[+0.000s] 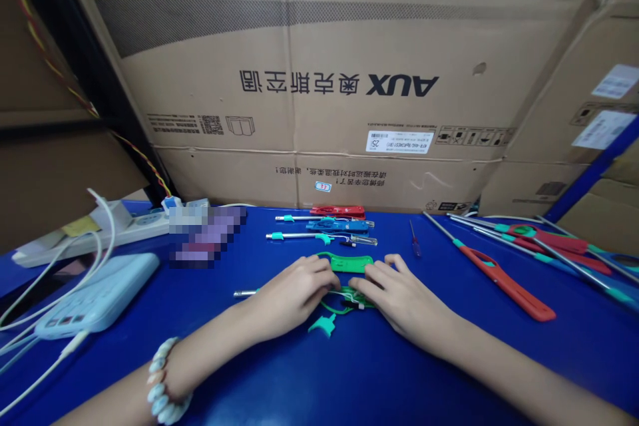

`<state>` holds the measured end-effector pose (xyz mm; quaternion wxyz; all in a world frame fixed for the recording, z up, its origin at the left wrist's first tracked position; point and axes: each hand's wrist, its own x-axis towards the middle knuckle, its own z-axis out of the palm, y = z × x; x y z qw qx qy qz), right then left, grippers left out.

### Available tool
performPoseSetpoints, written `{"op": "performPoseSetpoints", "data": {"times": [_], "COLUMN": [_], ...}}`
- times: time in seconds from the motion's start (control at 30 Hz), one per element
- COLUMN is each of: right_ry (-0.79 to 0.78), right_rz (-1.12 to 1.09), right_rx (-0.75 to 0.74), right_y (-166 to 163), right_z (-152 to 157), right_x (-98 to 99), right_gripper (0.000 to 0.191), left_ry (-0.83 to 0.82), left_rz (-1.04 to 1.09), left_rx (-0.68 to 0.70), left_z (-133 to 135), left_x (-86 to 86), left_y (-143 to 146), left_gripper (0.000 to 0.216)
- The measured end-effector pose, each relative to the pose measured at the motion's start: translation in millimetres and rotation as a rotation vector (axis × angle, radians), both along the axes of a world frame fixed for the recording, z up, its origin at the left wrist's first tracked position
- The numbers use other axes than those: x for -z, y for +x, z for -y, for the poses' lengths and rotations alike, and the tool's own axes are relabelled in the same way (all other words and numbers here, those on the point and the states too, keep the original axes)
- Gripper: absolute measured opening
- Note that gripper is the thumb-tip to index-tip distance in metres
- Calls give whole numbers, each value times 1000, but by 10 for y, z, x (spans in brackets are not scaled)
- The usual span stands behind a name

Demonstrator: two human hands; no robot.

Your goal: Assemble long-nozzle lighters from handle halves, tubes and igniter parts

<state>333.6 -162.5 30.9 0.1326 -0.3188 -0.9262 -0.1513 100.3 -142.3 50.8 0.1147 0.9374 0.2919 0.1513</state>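
Note:
My left hand (312, 286) has its fingers curled down on an opened green long-nosed lighter (368, 301), a slim metal tube (244, 293) sticking out to its left. My right hand (394, 289) pinches at the same lighter's right part, around thin white wires and a small black part (353, 304). Both sets of fingertips hide much of the lighter's inside. Just beyond the fingers lies the other green shell half (352, 264), its loop end partly behind my left hand. A loose turquoise trigger (323, 326) rests on the blue table (299, 379) below the lighter.
Behind lie a red shell (344, 212), a blue shell (344, 227) and metal tubes with wired parts. A small screwdriver (415, 244) and several long lighters (509, 286) are to the right. A power bank (107, 293) and power strip (144, 223) stand left. Cardboard (309, 33) walls the back.

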Motion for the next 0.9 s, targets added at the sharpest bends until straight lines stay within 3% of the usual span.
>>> {"op": "performPoseSetpoints", "data": {"times": [0.1,0.4,0.53,0.7,0.9], "right_ry": [13,-70,-107,-30,-57], "right_rz": [2,-52,-79,-138,-263], "right_rx": [4,27,5,-18,33], "right_y": [12,-14,-55,-89,-105], "right_z": [-6,63,96,112,109], "right_x": [3,-88,-57,-6,-36], "right_gripper": [27,18,16,20,20], "left_ry": [-23,-89,-41,49,83], "left_rz": [51,-93,-86,-154,-230], "left_rx": [-21,-20,-24,-42,-64], "left_z": [-87,-152,-110,-45,-3], "left_x": [-65,-173,-140,-149,-168], "left_y": [-77,-221,-172,-118,-86], "left_gripper": [22,15,16,16,15]}}
